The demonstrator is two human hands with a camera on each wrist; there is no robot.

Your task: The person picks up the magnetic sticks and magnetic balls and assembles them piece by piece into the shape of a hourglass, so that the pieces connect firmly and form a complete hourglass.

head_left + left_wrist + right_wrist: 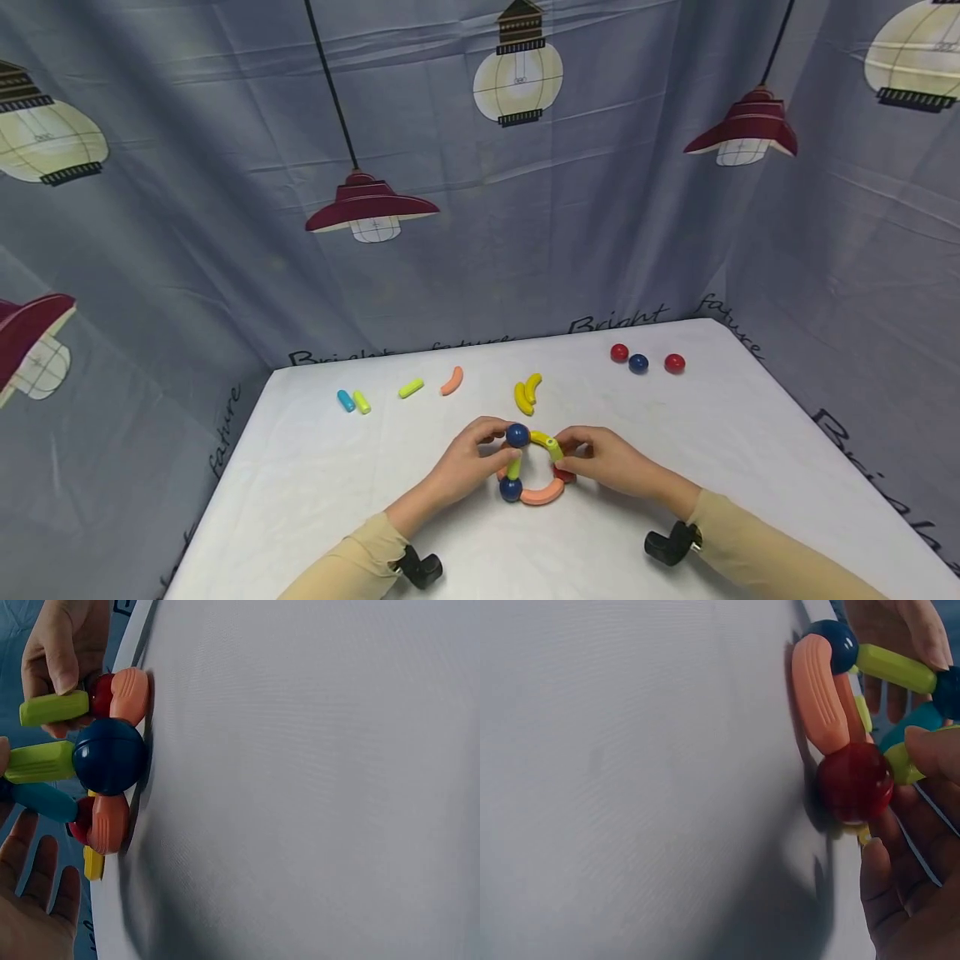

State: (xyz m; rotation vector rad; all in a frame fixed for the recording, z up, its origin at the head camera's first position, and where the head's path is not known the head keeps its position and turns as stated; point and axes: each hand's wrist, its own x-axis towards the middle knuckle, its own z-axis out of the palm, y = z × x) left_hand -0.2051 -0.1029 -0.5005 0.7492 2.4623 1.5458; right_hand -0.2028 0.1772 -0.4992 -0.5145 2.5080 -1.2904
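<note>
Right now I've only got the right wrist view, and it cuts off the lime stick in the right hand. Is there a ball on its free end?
Observer: No. The left wrist view shows the lime stick in the right hand with its free end bare.
Operator: Any loose balls around?
Observer: Yes, a red ball, a blue ball and another red ball, at the back right of the table.
Operator: Any loose blue stick?
Observer: One light blue stick, at the back left.
</note>
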